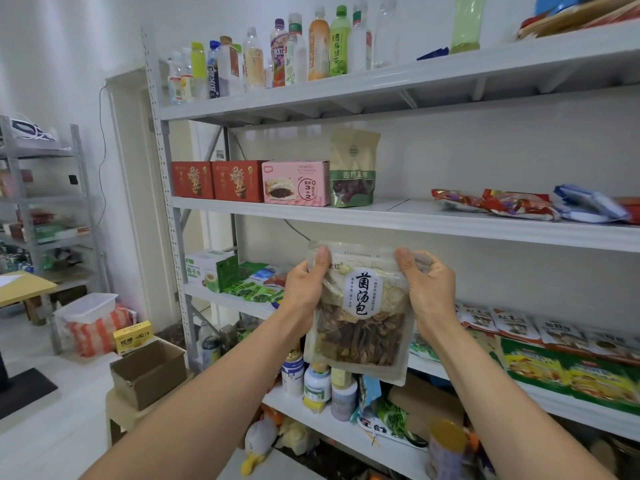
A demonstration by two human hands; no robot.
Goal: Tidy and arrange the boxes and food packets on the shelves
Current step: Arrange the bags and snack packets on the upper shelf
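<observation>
Before white shelving [415, 225] in a pale room, left hand [304, 289] and right hand [433, 289] pinch a seemingly mushroom-filled packet [363, 327].

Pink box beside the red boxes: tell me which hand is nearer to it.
Left. The left hand grips the soup packet at its left edge, almost straight below the pink box; the right hand grips the opposite edge, farther off to the right.

2 boxes [217, 180] stand left of the pouch [352, 168].
</observation>
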